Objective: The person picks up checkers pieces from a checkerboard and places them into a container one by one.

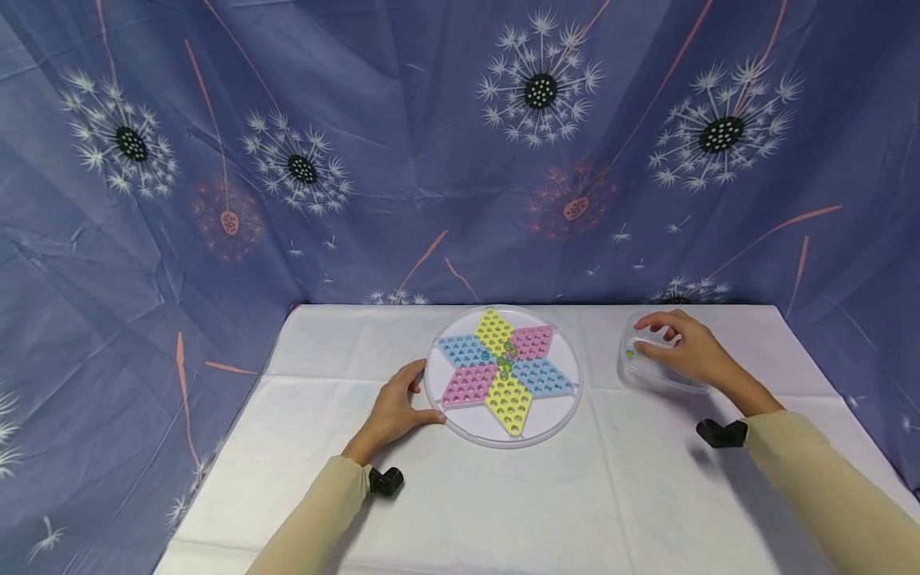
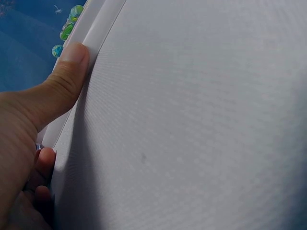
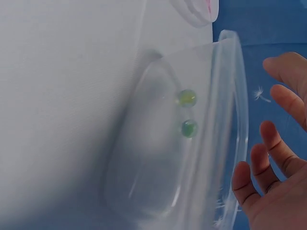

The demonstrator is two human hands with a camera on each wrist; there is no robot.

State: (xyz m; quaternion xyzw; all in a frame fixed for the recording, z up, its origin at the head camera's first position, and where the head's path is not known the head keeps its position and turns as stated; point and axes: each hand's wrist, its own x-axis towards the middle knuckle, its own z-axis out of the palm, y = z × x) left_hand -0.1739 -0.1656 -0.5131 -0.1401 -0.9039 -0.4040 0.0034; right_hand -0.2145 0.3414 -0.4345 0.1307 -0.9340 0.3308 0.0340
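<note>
Marbles (image 3: 189,128) hazy through tub (image 3: 148,148); right fingers (image 3: 280,154) parted, empty; left fingers (image 2: 46,162) round board rim (image 1: 503,444)

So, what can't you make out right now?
Head: count of marbles on the game board, too small and bunched.
Head: part of the container, behind the right hand.
Left wrist: the game board's holes, hidden by its rim and the left hand.
Right wrist: most of the game board, cut off by the top edge.

The bench (image 1: 517,511) is covered by a white cloth (image 1: 287,423); on it a star-patterned board (image 1: 509,401) is set, with a clear container (image 1: 636,375) placed right of the board.
</note>
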